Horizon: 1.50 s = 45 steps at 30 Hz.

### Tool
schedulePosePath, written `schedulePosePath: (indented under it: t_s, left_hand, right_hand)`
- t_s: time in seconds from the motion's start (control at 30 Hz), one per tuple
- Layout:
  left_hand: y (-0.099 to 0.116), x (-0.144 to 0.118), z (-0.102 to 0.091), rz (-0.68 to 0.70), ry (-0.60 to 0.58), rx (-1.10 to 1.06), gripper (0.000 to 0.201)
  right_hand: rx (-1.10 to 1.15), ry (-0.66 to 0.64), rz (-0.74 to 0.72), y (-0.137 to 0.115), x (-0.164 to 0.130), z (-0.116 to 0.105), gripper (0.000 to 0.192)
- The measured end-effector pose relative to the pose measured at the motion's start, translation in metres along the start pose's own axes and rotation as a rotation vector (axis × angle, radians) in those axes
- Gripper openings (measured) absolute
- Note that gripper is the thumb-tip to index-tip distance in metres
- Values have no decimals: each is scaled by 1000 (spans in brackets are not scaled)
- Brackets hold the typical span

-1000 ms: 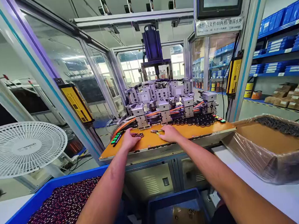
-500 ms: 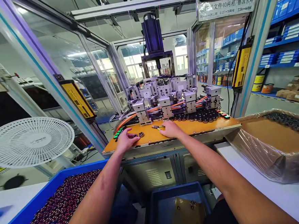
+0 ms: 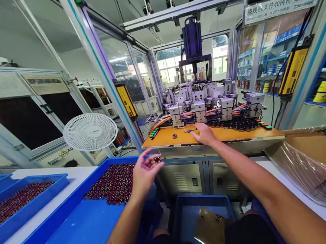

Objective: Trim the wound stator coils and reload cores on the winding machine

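Observation:
My left hand (image 3: 144, 171) hovers over the right end of a big blue tray (image 3: 83, 220) and pinches a small copper-wound coil (image 3: 156, 160) in its fingertips. The tray holds a heap of dark red wound coils (image 3: 114, 183). My right hand (image 3: 205, 133) rests flat on the orange work plate (image 3: 231, 134) of the winding machine (image 3: 209, 104), beside small cutters (image 3: 189, 130). One loose coil (image 3: 174, 136) lies on the plate to the left of that hand.
A white fan (image 3: 90, 132) stands at the left. A second blue tray (image 3: 20, 202) of coils sits at far left. A plastic-lined cardboard box (image 3: 308, 164) is at the right, and a blue bin (image 3: 203, 219) sits below the machine. Yellow light-curtain bars flank the machine opening.
My left hand has pulled back from the orange plate with a coil and now hangs over the blue tray. The view has swung left. My right hand stayed on the plate.

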<state>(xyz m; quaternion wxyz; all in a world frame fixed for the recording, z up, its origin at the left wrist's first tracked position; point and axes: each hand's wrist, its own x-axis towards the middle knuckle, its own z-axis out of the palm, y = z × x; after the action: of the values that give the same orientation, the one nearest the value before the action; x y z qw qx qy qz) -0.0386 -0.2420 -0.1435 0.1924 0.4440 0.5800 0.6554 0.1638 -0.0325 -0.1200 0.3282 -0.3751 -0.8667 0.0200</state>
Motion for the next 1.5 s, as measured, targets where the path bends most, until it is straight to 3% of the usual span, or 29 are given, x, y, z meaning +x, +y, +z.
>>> schedulePosePath:
  t_s: [0.1, 0.17, 0.23, 0.33, 0.47, 0.67, 0.87, 0.97, 1.13, 1.2, 1.37, 1.5]
  left_hand:
    - [3, -69, -6, 86, -65, -27, 62]
    - [2, -105, -7, 159, -108, -13, 60]
    - [-2, -130, -6, 199, -165, -9, 65]
    - [-9, -150, 0, 218, -242, -54, 70]
    - [-13, -162, 15, 193, -277, -138, 67]
    - [-7, -167, 32, 34, -290, -331, 67]
    - [-7, -166, 28, 26, -236, -329, 69]
    - [-9, -169, 26, 75, -220, -274, 70]
    - [-16, -178, 28, 192, -266, -203, 74]
    - [-17, -179, 30, 228, -282, -196, 76]
    - [-19, -179, 30, 189, -206, -230, 73]
    - [-18, -180, 25, 131, -234, -278, 70]
  right_hand:
    - [75, 39, -118, -37, -51, -22, 38]
    - [144, 11, -288, -64, -96, -41, 38]
    - [221, -18, -658, -87, -138, -60, 31]
    - [111, -156, -763, -104, -182, -79, 24]
    - [69, -343, -675, -98, -207, -81, 15]
    - [316, -497, -455, -94, -220, -81, 22]
    - [552, -659, -413, -96, -229, -87, 25]
    - [713, -768, -289, -90, -228, -81, 12]
    - [1060, -610, 287, -92, -223, -56, 34]
    - [1174, -598, 439, -98, -224, -46, 35]
    - [1370, -499, 558, -111, -242, -31, 41]
    - [1385, -485, 556, -110, -249, -34, 39]
